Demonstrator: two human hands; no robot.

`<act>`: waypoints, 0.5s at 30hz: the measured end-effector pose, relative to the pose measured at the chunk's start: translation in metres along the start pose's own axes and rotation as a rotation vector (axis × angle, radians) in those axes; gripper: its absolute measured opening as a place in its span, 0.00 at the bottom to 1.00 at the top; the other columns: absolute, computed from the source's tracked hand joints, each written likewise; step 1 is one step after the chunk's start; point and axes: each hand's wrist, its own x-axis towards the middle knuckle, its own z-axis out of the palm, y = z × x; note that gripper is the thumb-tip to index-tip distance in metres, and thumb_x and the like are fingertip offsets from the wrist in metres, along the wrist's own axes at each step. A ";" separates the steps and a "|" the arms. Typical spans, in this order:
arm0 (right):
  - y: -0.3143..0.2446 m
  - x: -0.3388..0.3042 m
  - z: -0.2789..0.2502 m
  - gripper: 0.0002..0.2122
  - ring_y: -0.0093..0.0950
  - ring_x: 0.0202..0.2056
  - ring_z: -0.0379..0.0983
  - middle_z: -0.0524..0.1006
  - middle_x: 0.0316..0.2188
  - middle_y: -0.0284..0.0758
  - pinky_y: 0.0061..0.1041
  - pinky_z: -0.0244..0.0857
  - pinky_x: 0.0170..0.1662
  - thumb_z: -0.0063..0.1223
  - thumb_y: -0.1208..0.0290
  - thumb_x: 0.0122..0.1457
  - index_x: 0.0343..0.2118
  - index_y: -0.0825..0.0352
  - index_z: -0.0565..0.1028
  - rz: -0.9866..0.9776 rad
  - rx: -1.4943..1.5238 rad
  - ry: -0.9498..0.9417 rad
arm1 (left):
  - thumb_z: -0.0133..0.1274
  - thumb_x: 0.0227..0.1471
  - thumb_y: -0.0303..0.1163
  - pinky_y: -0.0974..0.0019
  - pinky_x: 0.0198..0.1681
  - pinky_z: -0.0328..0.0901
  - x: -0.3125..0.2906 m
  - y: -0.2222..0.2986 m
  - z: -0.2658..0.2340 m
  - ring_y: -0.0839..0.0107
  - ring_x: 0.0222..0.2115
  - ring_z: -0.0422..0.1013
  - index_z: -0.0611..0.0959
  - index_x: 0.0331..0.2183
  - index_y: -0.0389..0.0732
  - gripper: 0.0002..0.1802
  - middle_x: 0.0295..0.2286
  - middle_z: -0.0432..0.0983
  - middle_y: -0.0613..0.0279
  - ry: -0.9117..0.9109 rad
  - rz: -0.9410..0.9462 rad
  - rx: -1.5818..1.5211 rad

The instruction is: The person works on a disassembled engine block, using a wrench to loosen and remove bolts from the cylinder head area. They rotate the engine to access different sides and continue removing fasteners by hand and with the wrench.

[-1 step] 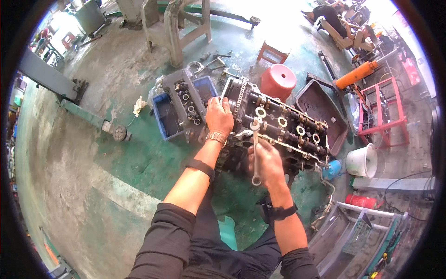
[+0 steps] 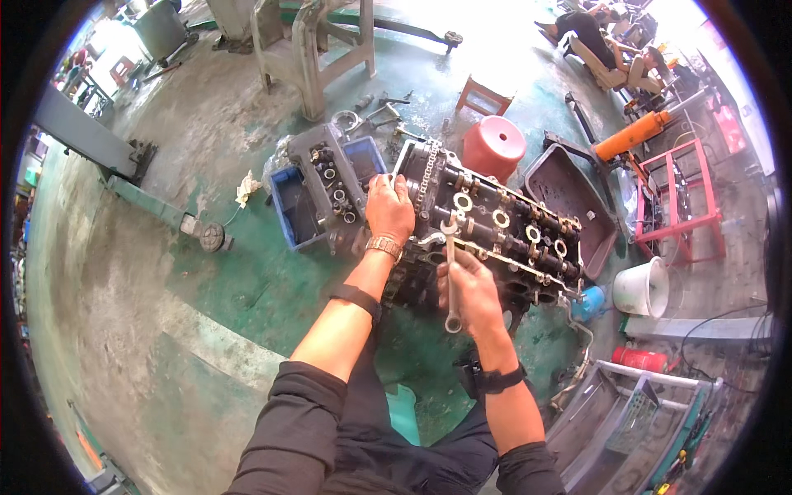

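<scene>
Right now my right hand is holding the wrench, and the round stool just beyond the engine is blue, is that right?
Not quite: the round stool just beyond the engine is red, not blue, as the head view shows. Your right hand is indeed holding the wrench.

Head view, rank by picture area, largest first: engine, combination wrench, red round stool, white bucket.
1. Engine
2. Red round stool and white bucket: too alike to rank
3. Combination wrench: long but thin, partly covered by fingers
</scene>
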 end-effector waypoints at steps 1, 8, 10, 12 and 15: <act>0.001 0.000 0.004 0.16 0.19 0.24 0.70 0.76 0.32 0.33 0.19 0.69 0.22 0.43 0.75 0.65 0.54 0.70 0.67 -0.016 -0.023 0.006 | 0.45 0.61 0.40 0.52 0.49 0.63 0.001 0.000 0.001 0.44 0.45 0.69 0.76 0.40 0.29 0.20 0.43 0.72 0.40 -0.001 -0.009 0.022; 0.010 0.011 0.013 0.18 0.16 0.21 0.67 0.77 0.33 0.32 0.17 0.66 0.20 0.43 0.78 0.64 0.57 0.70 0.66 -0.095 -0.124 -0.020 | 0.45 0.61 0.39 0.51 0.50 0.63 0.000 -0.003 0.004 0.44 0.46 0.68 0.77 0.39 0.29 0.20 0.43 0.72 0.38 0.041 0.034 0.026; 0.009 0.015 0.013 0.19 0.17 0.23 0.67 0.76 0.33 0.33 0.17 0.65 0.19 0.43 0.79 0.64 0.58 0.70 0.65 -0.074 -0.155 -0.001 | 0.45 0.61 0.39 0.51 0.50 0.63 0.001 -0.002 0.003 0.44 0.46 0.68 0.77 0.39 0.29 0.20 0.43 0.72 0.38 0.022 0.020 0.014; 0.008 0.019 0.015 0.19 0.17 0.23 0.67 0.75 0.33 0.34 0.17 0.65 0.19 0.42 0.80 0.64 0.58 0.70 0.64 -0.067 -0.186 0.007 | 0.45 0.61 0.39 0.52 0.50 0.63 0.000 -0.001 0.001 0.43 0.46 0.68 0.77 0.39 0.29 0.20 0.43 0.72 0.38 0.011 0.010 0.012; 0.008 0.024 0.017 0.19 0.17 0.22 0.67 0.75 0.33 0.33 0.17 0.64 0.18 0.42 0.80 0.64 0.59 0.69 0.64 -0.078 -0.228 0.009 | 0.44 0.61 0.39 0.52 0.49 0.63 0.000 0.000 0.000 0.43 0.45 0.68 0.76 0.39 0.29 0.20 0.42 0.72 0.39 -0.004 0.005 0.019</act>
